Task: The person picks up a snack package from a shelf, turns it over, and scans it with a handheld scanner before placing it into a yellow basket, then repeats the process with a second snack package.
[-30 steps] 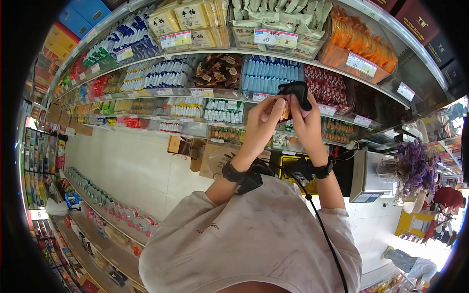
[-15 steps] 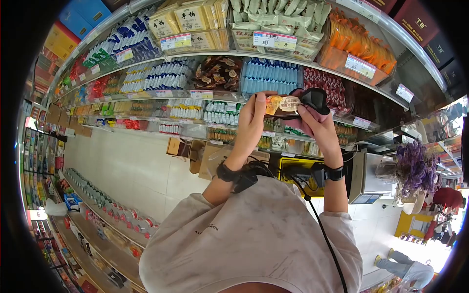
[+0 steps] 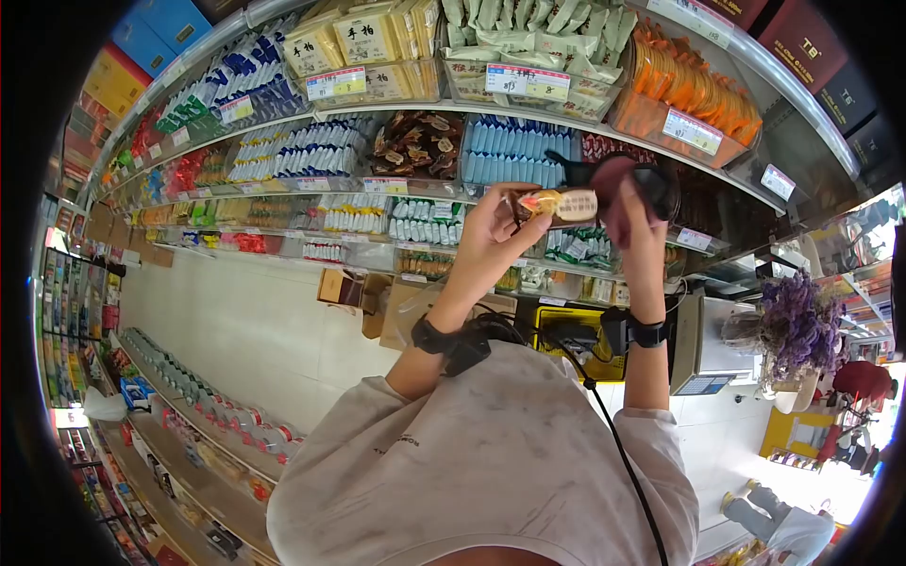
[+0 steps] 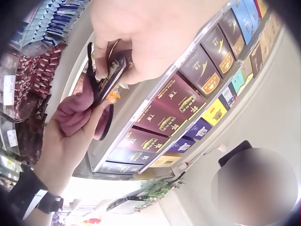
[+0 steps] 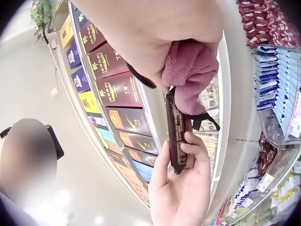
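My left hand pinches one end of a small brown snack packet with a picture and pale label on its front. In the right wrist view, the thumb and fingers lie along both sides of the packet. My right hand grips a bunched mauve cloth with black edging and a black strap. The cloth is right at the packet's other end. In the left wrist view, part of the packet is covered by the left fingers.
Ahead, shelves hold clear bins of wrapped snacks, among them light-blue packets, brown packets and orange packets. A yellow basket sits below the hands. Dried purple flowers stand at the right, and another person is farther off.
Both hands were close together around the cloth and packet, then moved apart, showing the packet's front. The right hand has since raised the cloth slightly, its black strap now pointing left.
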A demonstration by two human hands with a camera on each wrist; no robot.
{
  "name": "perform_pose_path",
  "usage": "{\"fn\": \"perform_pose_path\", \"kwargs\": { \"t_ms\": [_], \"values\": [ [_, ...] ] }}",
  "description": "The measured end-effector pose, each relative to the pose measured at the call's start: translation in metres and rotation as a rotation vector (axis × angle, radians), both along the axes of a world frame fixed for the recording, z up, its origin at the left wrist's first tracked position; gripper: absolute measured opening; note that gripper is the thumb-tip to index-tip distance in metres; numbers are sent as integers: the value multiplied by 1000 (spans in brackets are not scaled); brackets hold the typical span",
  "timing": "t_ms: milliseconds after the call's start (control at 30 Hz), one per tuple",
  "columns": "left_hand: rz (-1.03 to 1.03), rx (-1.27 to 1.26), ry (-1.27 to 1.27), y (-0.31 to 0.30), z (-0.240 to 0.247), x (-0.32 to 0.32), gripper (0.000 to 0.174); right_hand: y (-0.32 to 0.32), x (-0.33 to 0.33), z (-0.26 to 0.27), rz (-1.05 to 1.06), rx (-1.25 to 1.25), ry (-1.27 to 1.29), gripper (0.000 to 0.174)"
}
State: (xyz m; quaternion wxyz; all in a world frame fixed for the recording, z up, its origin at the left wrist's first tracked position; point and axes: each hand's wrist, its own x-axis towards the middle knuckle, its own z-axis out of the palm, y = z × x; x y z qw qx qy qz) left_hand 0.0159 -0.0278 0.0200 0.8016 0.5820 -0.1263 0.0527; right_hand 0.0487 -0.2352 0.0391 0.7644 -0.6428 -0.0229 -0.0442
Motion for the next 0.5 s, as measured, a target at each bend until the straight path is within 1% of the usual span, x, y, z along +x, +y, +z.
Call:
{"fn": "perform_pose_path", "kwargs": {
  "t_ms": [33, 67, 100, 167, 233, 267, 367, 400, 500],
  "values": [
    [-21, 48, -16, 1, 0, 2, 44, -1, -4, 1, 42, -57, 48, 20],
    [-12, 44, 6, 2, 1, 2, 45, 0, -5, -11, 81, -143, 117, 22],
    [-4, 40, 28, 2, 1, 2, 46, 11, -9, -11, 118, -267, -3, 24],
    [24, -4, 91, 5, 3, 3, 47, 24, -13, -9, 236, -52, 73, 22],
    [72, -91, 171, 10, 4, 4, 47, 25, -10, -26, 242, -142, 2, 20],
    [107, -114, 169, 10, 4, 4, 47, 27, -7, -32, 250, -186, -36, 20],
    [48, -149, 93, 7, -5, 3, 48, 42, -4, -30, 181, -168, -100, 22],
    [44, -137, 39, 6, -7, 4, 53, 48, 0, -33, 133, -220, -160, 25],
    [81, -190, 122, 12, -7, -4, 59, 63, 3, -39, 165, -249, -199, 28]
  ]
}}
